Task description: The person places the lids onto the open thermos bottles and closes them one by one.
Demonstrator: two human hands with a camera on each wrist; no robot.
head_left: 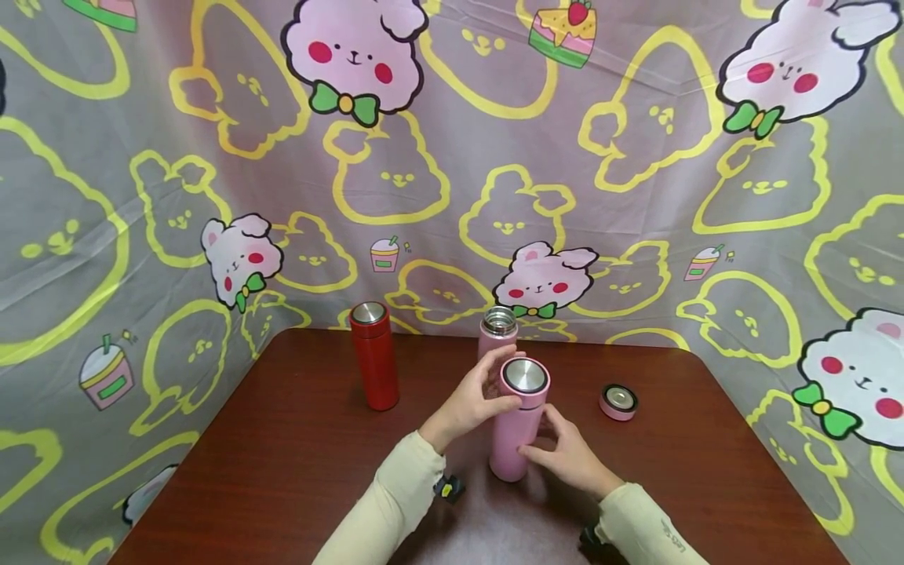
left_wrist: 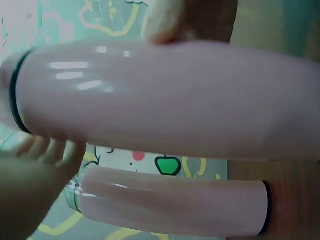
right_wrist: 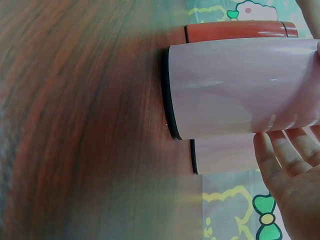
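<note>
A pink thermos bottle with a steel-topped lid stands between both hands, roughly upright. My left hand grips it at the top, thumb across the front by the lid seam and fingers around the far side. Lower on the body, my right hand holds it from the right, with fingertips against the pink wall. Just behind is a second pink thermos, its steel mouth uncovered; the left hand partly hides it in the head view.
On the left of the brown table stands a red thermos with its lid on. A loose pink lid lies on the right, its inner side up. A patterned cloth hangs behind and along the sides.
</note>
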